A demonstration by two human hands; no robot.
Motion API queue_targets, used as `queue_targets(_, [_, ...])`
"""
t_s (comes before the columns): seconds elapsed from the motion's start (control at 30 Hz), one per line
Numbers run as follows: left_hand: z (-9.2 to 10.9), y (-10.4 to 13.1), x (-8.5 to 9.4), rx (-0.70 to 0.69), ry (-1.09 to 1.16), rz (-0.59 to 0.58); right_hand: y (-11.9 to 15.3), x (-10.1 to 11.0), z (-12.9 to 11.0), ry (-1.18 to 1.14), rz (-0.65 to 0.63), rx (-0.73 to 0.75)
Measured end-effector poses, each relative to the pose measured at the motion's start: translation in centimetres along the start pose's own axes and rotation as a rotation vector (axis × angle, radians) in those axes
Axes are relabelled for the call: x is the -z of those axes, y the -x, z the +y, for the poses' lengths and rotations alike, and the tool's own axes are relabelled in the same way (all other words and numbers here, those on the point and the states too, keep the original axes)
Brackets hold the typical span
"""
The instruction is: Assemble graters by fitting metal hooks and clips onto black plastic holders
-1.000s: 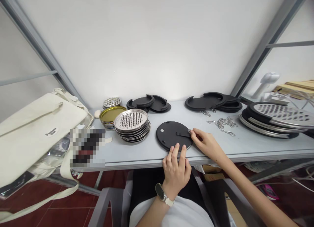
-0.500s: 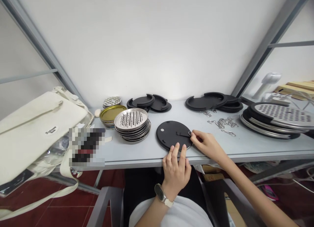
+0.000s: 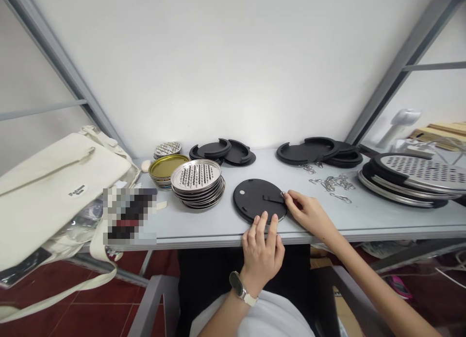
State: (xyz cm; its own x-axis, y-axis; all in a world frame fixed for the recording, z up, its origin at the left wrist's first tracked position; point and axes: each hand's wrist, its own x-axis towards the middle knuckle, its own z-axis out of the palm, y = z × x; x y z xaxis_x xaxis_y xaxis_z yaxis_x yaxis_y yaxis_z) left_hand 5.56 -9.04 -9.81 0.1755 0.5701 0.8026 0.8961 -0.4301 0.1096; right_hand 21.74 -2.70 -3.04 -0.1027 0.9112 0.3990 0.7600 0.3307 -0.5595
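A round black plastic disc [image 3: 255,193] lies flat near the table's front edge, with a pale dot and a slot on its face. My left hand [image 3: 262,249] rests its spread fingertips on the disc's near rim, holding nothing. At the disc's right edge, my right hand [image 3: 304,210] pinches a small metal wire clip [image 3: 282,194] by the end of the slot; the fingers partly hide it. A loose pile of similar wire clips [image 3: 333,182] lies to the right. To the left stands a stack of round metal grater plates [image 3: 196,174].
Gold tin lids [image 3: 168,166] and black ring holders [image 3: 238,152] sit behind. More black holders [image 3: 306,151] are at the back right, with large perforated grater discs [image 3: 427,169] on the right. A cream bag [image 3: 54,181] covers the left end.
The camera view has shifted slightly. Both hands keep nearly the same place on the disc, and the right hand still pinches the clip at its edge.
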Motion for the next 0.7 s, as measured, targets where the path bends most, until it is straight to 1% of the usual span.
queue_targets(0.23, [0.13, -0.01, -0.14, 0.012, -0.010, 0.015, -0.03, -0.10, -0.04, 0.021, 0.017, -0.008])
queue_targets(0.47, [0.09, 0.08, -0.23, 0.013, -0.016, 0.012, 0.08, 0.24, 0.25, -0.005, -0.058, 0.019])
queue_targets(0.7, [-0.05, 0.01, -0.04, 0.006, -0.001, 0.004, 0.16, 0.19, 0.07, -0.005, -0.055, 0.002])
